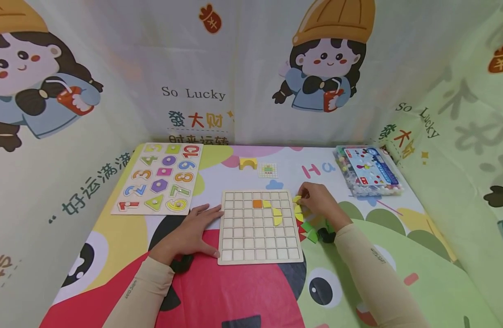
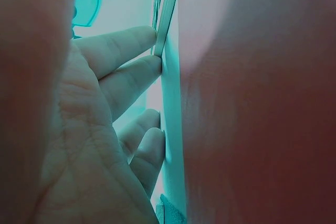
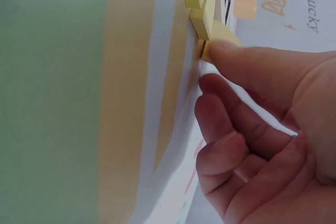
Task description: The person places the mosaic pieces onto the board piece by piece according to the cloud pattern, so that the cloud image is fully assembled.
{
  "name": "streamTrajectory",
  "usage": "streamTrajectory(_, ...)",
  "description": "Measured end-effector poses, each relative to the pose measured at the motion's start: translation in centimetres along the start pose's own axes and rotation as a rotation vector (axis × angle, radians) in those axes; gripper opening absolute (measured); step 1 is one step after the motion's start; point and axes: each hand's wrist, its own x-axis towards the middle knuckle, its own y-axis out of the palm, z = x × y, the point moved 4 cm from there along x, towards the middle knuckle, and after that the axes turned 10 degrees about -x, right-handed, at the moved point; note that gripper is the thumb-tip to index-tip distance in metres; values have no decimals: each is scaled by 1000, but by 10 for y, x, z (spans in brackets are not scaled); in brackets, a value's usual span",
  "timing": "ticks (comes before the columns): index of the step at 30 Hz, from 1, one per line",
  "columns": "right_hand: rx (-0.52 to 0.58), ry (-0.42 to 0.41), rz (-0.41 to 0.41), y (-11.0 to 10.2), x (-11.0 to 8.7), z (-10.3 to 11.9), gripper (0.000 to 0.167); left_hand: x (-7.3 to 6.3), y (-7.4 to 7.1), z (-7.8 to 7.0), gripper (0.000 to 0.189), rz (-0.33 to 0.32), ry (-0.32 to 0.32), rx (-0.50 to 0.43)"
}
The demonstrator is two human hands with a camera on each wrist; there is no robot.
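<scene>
Cartoon-printed cloth covers the table, red at the bottom centre of the frame. The left hand lies with fingers spread along the left edge of a wooden grid board mid-frame, probably to steady it. On that board, toward its top, sit an orange square and yellow pieces, likely the start of a pattern. Just past its right edge lie red pieces, green pieces and more yellow ones, seemingly within short reach of the right hand. Farther back are a number puzzle at left, a clear box at right, and, upper centre, a yellow arch block beside a small pattern card, perhaps placed for easy viewing.

From above, the right hand's grasp is hidden; the right wrist view shows its thumb on a yellow piece, other fingers curled, though I cannot tell whether it is pinched. Only the left wrist view reveals that palm and fingertips meeting the board's thin edge.
</scene>
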Motion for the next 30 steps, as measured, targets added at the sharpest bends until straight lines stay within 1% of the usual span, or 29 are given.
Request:
streamTrajectory(5, 55, -14, -8, -2, -3, -2, 9, 0, 0, 0, 115, 0, -1, 1)
streamTrajectory(8, 80, -36, -35, -5, -5, -1, 7, 0, 0, 0, 115, 3, -8, -3)
streamTrajectory(12, 119, -84, -79, -11, -6, 4, 11, 1, -1, -1, 116, 7, -15, -7)
streamTrajectory(14, 158, -111, -83, -12, -5, 8, 13, 1, -1, -2, 116, 8, -16, -8)
streamTrajectory(17, 240, -140, -52, -11, -2, 19, 14, 1, -2, -2, 116, 8, -17, -4)
streamTrajectory(20, 326, -147, -5, -7, 2, 33, 12, 1, -3, -2, 116, 7, -17, -3)
streamTrajectory(23, 382, -162, 35, -1, 7, 48, 12, 1, -3, -2, 116, 9, -15, 0)
streamTrajectory(27, 412, -184, 77, 10, 12, 67, 10, 2, -2, -1, 116, 9, -11, 3)
streamTrajectory(30, 388, -195, 89, 18, 15, 80, 9, 2, -2, -1, 115, 9, -9, 6)
